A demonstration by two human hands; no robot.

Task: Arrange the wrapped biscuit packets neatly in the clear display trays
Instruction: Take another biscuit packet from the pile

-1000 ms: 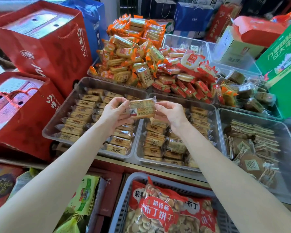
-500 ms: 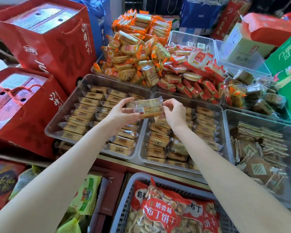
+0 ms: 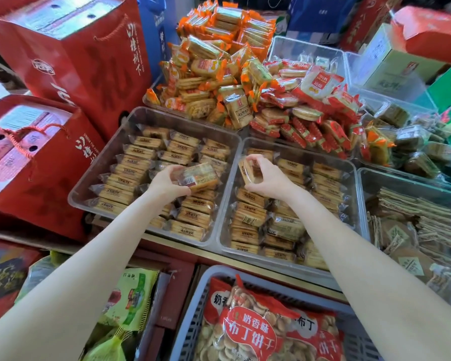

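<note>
Both hands, apart, each grip a crinkly rectangular biscuit packet: left, right, over clear plastic trays.

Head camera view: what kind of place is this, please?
Most likely a snack shop or market stall. Clear display trays hold rows of wrapped biscuit packets, loose packets are heaped behind, and red gift boxes stand stacked beside them.
</note>
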